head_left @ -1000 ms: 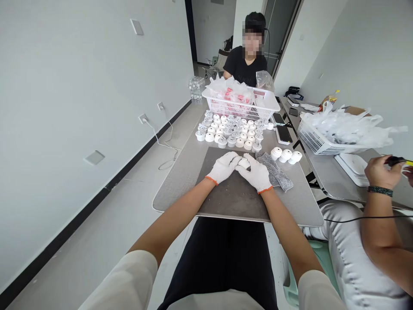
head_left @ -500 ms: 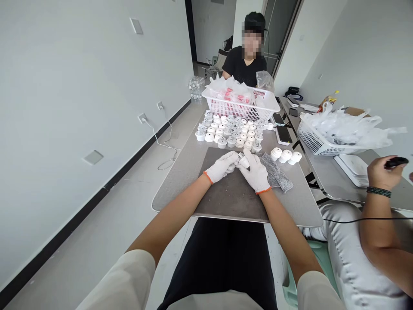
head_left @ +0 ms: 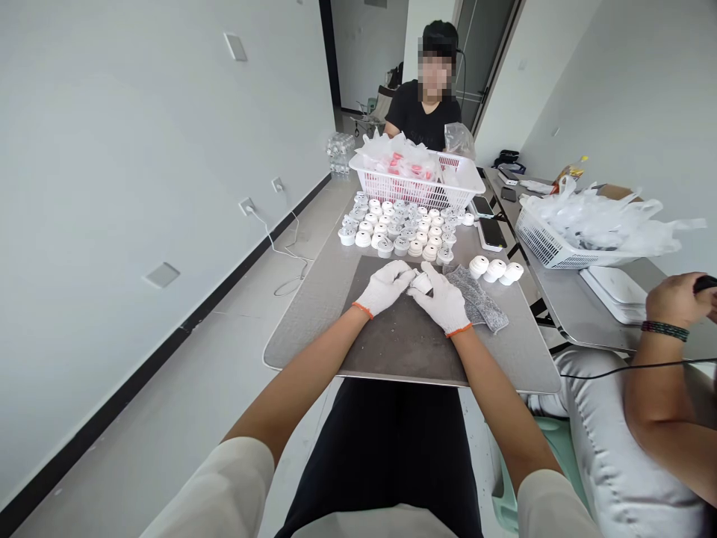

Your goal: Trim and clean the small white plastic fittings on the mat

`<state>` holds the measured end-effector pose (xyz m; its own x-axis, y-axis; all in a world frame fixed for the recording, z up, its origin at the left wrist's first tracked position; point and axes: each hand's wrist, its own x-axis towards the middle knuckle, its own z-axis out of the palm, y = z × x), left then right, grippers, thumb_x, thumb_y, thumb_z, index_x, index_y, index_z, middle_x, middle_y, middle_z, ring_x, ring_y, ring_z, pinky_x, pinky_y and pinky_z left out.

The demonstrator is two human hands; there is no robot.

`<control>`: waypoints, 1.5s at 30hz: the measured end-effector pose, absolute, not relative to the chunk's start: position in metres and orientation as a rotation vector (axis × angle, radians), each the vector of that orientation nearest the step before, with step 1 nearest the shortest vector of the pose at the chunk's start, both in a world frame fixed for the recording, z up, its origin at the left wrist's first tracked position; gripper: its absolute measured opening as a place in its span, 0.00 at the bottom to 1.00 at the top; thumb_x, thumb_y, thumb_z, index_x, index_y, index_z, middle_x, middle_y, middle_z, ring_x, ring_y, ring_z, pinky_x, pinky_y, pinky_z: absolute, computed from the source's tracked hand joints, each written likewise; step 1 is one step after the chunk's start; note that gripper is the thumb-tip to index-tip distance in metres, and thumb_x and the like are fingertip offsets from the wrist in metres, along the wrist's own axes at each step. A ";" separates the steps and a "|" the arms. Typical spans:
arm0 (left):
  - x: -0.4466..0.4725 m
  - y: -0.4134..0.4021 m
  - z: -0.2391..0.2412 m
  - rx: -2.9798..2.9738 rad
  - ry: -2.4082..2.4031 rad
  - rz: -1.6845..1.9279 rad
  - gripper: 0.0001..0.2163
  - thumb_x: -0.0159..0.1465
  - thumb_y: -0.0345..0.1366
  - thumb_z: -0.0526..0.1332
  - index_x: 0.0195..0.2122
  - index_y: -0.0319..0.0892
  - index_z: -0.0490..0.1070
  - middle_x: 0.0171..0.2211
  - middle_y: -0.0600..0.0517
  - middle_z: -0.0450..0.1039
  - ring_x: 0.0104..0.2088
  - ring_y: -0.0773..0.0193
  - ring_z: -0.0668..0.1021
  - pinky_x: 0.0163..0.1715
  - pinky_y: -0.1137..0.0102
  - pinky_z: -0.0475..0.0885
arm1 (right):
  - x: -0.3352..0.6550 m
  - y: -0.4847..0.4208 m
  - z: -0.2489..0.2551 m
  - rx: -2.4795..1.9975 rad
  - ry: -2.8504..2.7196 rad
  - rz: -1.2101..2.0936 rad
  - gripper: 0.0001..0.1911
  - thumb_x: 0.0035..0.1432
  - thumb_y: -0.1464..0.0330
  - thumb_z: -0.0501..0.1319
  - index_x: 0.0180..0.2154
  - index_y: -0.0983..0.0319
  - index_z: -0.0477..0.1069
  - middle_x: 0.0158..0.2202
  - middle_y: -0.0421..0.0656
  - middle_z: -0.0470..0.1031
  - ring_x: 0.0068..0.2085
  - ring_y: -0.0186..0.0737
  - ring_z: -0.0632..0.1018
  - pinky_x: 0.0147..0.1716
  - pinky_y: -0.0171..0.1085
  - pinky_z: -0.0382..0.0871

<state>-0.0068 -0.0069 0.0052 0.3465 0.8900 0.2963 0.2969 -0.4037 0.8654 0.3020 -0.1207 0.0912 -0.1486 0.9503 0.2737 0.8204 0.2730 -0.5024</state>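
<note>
Both gloved hands meet fingertip to fingertip: the left hand point(head_left: 385, 288) and the right hand point(head_left: 444, 299) are each closed on one small white part point(head_left: 422, 282), which sits pinched between them with only a sliver of it showing. Holding it from two sides probably keeps so small a piece from twisting or slipping in the knitted gloves. The grip hovers low over the dark mat point(head_left: 403, 344), so anything dropped would land on it instead of rolling off the table point(head_left: 305, 321).

Just to the right of the right hand lies a grey cloth point(head_left: 485, 302), and beyond that, three white caps point(head_left: 496, 270) in a short row. Straight ahead of the grip stands a dense cluster of white parts point(head_left: 399, 232) (all within easy reach), with a white basket point(head_left: 417, 190) of bagged items behind. Far to the right, a co-worker's hand point(head_left: 675, 299) is busy at another table.
</note>
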 end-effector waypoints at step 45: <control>-0.005 -0.008 0.003 1.641 1.047 1.076 0.11 0.60 0.44 0.63 0.29 0.42 0.70 0.30 0.54 0.72 0.33 0.66 0.73 0.36 0.70 0.68 | 0.178 -0.047 -0.032 -1.650 -1.823 -0.141 0.24 0.73 0.54 0.46 0.60 0.50 0.71 0.63 0.43 0.69 0.60 0.45 0.74 0.58 0.40 0.72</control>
<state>-0.0048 -0.0083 0.0031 0.2670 0.9427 0.2000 0.1743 -0.2513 0.9521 0.1785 -0.0466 -0.0317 0.0195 0.8462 0.5326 0.9178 0.1961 -0.3452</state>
